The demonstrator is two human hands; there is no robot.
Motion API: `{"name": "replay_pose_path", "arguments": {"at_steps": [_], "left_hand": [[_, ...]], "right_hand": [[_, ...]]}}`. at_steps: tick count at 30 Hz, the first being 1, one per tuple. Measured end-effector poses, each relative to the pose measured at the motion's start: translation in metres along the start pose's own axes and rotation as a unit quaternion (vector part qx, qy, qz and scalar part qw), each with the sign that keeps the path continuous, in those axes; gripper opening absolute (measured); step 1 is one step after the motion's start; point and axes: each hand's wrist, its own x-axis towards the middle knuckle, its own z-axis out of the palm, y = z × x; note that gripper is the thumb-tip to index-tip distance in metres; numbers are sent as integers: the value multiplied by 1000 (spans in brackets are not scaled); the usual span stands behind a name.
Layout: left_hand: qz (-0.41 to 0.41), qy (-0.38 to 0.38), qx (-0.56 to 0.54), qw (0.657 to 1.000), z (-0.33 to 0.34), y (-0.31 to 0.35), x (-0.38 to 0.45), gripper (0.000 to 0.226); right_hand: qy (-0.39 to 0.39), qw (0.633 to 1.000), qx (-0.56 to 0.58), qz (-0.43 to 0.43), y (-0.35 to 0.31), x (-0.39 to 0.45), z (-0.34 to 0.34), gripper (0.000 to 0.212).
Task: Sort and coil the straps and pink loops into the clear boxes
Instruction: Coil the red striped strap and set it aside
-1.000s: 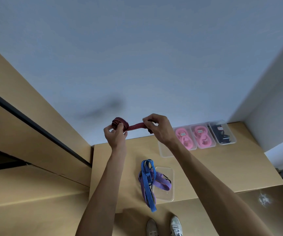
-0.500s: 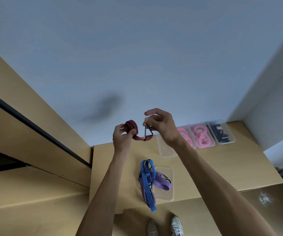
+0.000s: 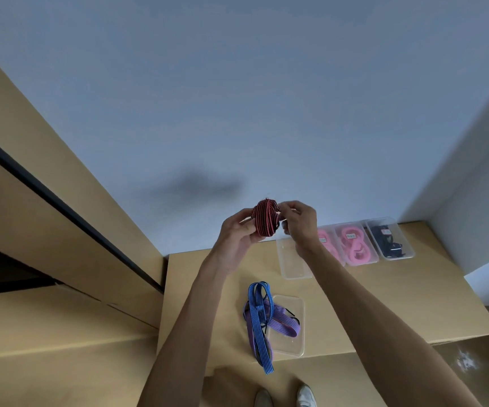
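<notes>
Both hands were up over the table [image 3: 413, 295]: left hand [image 3: 237, 233] gripped the coiled red strap [image 3: 264, 217], right hand [image 3: 299, 223] pinched its loose end; it looked light, soft and springy, so best held across the coil to stop it unwinding.

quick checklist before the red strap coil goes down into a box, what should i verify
1. Red strap fully wound, no tail hanging: ok.
2. Grip on the coil: left hand holds it, right hand pinches its edge: ok.
3. Strap end or hook tucked in: cannot tell, hidden behind the right fingers.
4. Empty clear box free to receive it: ok, it sits open just below the hands.
5. Blue strap and purple strap sorted: not ok, both lie uncoiled over the near box.
6. Pink loops boxed: ok.
</notes>
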Motion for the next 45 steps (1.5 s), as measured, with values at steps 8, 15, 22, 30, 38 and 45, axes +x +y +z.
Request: {"name": "replay_pose_path", "arguments": {"at_steps": [8, 15, 22, 30, 38, 45], "left_hand": [[36, 182, 19, 983, 9, -2, 14, 41], [94, 213, -17, 972, 16, 3, 16, 32], [98, 191, -54, 975, 11, 12, 18, 36], [136, 191, 23, 972, 2, 27, 14, 29], [173, 206, 68, 961, 9, 46, 22, 26], [240, 329, 292, 865, -13, 45, 24, 28]], "right_hand": [[-68, 989, -132, -26, 2, -23, 23, 28], [-46, 995, 92, -13, 8, -26, 23, 26], [-38, 999, 3, 19, 12, -21, 23, 25], [136, 989, -36, -37, -2, -18, 5, 57], [-228, 971, 40, -52, -61, -18, 24, 30], [-228, 916, -303, -134, -65, -32, 40, 26]]}}
